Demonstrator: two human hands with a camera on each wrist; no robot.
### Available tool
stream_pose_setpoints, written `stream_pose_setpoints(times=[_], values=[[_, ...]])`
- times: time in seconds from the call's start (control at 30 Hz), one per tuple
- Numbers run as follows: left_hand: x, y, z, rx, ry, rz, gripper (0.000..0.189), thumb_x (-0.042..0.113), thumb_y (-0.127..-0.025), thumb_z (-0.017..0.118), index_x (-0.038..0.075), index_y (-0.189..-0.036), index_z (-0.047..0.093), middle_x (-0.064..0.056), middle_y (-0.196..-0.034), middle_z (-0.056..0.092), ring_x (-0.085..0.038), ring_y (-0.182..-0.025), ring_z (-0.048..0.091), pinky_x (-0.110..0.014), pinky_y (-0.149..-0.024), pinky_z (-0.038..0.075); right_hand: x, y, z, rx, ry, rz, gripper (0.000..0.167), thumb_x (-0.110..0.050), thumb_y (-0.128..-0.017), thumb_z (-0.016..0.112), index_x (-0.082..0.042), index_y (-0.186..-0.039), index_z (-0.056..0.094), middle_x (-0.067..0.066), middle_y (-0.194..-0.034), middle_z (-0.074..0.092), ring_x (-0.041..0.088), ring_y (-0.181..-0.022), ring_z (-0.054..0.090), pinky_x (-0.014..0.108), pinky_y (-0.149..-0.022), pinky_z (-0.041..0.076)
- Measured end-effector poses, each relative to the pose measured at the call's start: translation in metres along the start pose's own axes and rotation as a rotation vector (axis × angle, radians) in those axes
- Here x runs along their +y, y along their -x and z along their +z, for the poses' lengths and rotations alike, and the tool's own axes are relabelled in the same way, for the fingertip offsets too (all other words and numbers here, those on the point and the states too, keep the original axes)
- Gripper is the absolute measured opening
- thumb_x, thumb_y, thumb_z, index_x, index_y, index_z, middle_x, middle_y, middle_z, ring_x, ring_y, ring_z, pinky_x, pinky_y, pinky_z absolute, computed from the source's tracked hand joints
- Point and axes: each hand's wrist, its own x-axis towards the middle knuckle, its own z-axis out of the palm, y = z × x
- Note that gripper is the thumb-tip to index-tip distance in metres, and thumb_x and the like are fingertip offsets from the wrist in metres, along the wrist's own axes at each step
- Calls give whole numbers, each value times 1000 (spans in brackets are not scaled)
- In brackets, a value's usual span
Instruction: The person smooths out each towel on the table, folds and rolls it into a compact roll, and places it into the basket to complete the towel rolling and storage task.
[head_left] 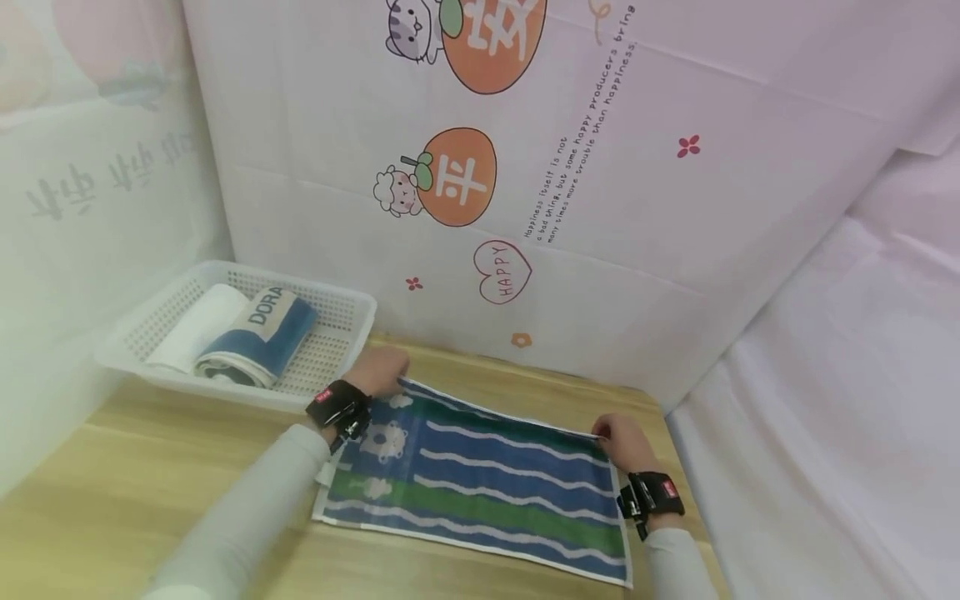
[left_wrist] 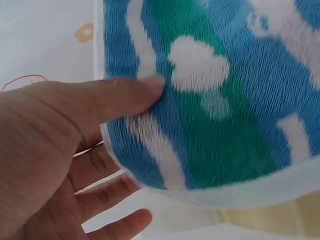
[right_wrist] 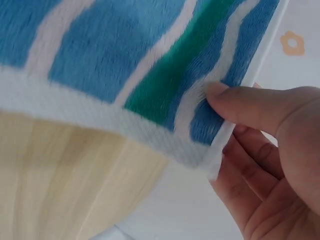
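A blue and green towel (head_left: pixel 495 483) with white wavy stripes, a bear figure and a pale border is spread between both hands over the table. My left hand (head_left: pixel 381 372) pinches its far left corner, the thumb on top of the cloth in the left wrist view and the other fingers behind it. At the far right corner, my right hand (head_left: pixel 626 442) pinches the towel the same way; the right wrist view shows the thumb pressed near the white hem (right_wrist: pixel 195 155). The far edge looks raised off the wood, with the near edge lower.
A white perforated basket (head_left: pixel 352 321) stands at the back left, holding a rolled white towel (head_left: pixel 202 321) and a folded blue and beige towel (head_left: pixel 288 333). Behind the wooden table (head_left: pixel 187 458) hangs a printed white cloth (head_left: pixel 600 308); white cloth (head_left: pixel 825 417) also hangs at the right.
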Motion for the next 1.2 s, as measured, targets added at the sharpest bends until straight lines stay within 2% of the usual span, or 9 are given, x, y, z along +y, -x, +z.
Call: stream_pose_setpoints(times=[0.17, 0.3, 0.37, 0.53, 0.67, 0.77, 0.93, 1.07, 1.2], values=[[-6, -3, -13, 8, -38, 23, 15, 16, -80, 81, 11, -82, 66, -1, -79, 66, -20, -72, 60, -37, -68, 52, 5, -3, -11, 37, -1, 20, 12, 9, -85, 68, -3, -86, 71, 9, -81, 68, 22, -75, 62, 42, -68, 53], [-8, -2, -19, 52, -16, 35, 8, 9, -86, 74, 7, -92, 71, -8, -91, 71, -26, -84, 66, -43, -75, 57, 8, -7, -19, 81, -3, 13, 13, 10, -87, 64, 0, -90, 71, 12, -85, 70, 25, -77, 64, 45, -69, 54], [-7, 1, -21, 84, 6, 38, 9, 5, -87, 71, 5, -95, 72, -11, -95, 72, -29, -87, 68, -46, -78, 58, 8, -7, -24, 130, 20, -2, 12, 10, -86, 64, 1, -89, 71, 14, -84, 70, 27, -76, 65, 47, -70, 54], [-2, 12, -27, 186, 22, 29, 10, 4, -89, 71, 5, -99, 73, -11, -96, 72, -29, -87, 68, -45, -79, 58, 1, -2, -37, 277, 38, -55, 13, 12, -84, 65, 0, -86, 71, 17, -83, 69, 32, -77, 65, 49, -70, 53], [1, 33, -22, 234, 64, 50, 10, 6, -91, 71, 8, -100, 75, -8, -94, 74, -22, -81, 68, -41, -76, 59, -9, 16, -36, 357, 40, -110, 18, 17, -77, 68, 1, -82, 71, 16, -80, 69, 31, -74, 64, 49, -69, 54], [2, 59, -10, 247, 101, 77, 12, 2, -88, 72, 9, -97, 76, -8, -92, 75, -22, -80, 68, -42, -75, 60, -18, 37, -21, 318, 33, -100, 23, 19, -71, 70, -2, -80, 70, 10, -76, 68, 25, -69, 62, 43, -65, 55], [0, 97, 17, 258, 65, 122, 15, -5, -81, 74, 6, -91, 75, -9, -89, 74, -27, -83, 68, -44, -78, 59, -25, 63, 7, 116, 2, 43, 25, 15, -75, 74, -9, -81, 71, 1, -78, 67, 13, -71, 60, 32, -65, 55], [0, 111, 30, 293, 40, 155, 17, -6, -78, 75, 7, -89, 76, -7, -85, 73, -25, -80, 67, -43, -78, 58, -25, 78, 7, 119, -18, 59, 24, 16, -77, 73, -8, -81, 70, 4, -79, 67, 15, -74, 62, 36, -68, 55], [4, 125, 25, 309, 87, 154, 18, -6, -77, 76, 6, -90, 76, -7, -86, 74, -23, -78, 68, -41, -74, 59, -30, 91, -9, 143, -47, 52, 24, 18, -78, 70, -5, -81, 70, 6, -80, 67, 18, -75, 62, 36, -67, 55]])
